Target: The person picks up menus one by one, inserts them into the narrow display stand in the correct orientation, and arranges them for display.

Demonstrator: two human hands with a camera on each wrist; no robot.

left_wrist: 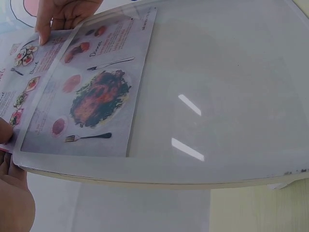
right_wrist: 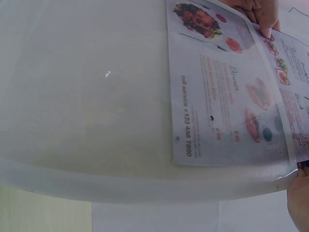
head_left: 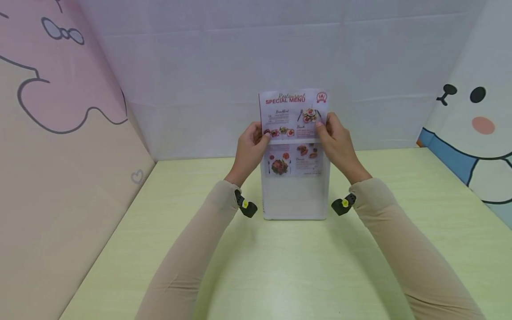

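From the head view, my left hand (head_left: 251, 144) and right hand (head_left: 335, 141) pinch the menu (head_left: 294, 113), half inside the clear sleeve (head_left: 295, 195) between them. The wrist views show thumbs (left_wrist: 6, 130) at its opening. Uneven pushing could crease the paper.

pale yellow-green surface (head_left: 280, 266) underneath, smooth and matte. white sheet backdrop (head_left: 256, 66) at the rear, faintly creased. pink and beige cartoon panel (head_left: 60, 111) along the left, with a small heart outline (head_left: 137, 177) low near the corner. white bear cartoon panel (head_left: 476, 115) on the right, with black eyes, pink cheek, blue collar.
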